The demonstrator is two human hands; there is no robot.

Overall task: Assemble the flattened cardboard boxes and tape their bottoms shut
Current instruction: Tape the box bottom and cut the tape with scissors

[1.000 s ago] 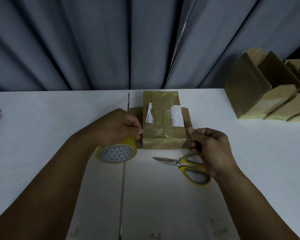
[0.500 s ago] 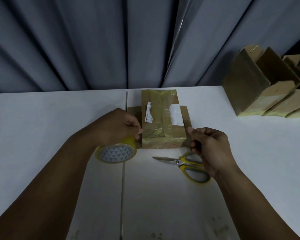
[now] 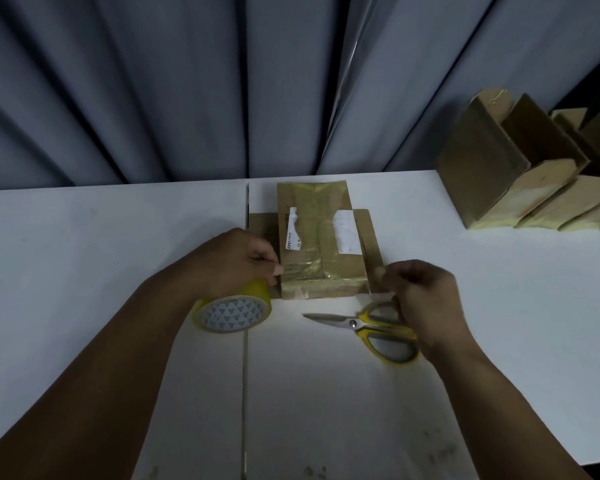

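A small cardboard box [image 3: 321, 251] stands on the white table [image 3: 499, 289], its side flaps spread flat and its top face glossy with tape and torn white labels. My left hand [image 3: 236, 265] grips a yellow tape roll [image 3: 232, 308] at the box's near left corner, thumb against the box edge. At the near right corner my right hand [image 3: 420, 292], blurred and with curled fingers, pinches what looks like the tape's free end. It hovers over the handles of the yellow scissors [image 3: 368, 325].
Several assembled cardboard boxes [image 3: 520, 171] lean in a row at the table's far right. Grey curtains [image 3: 222, 84] hang behind the table. A seam [image 3: 245, 358] runs down the tabletop between my arms.
My right hand has slid slightly toward me, away from the box's right flap, and now sits over the scissors' handles. The left hand, roll and box have stayed put.
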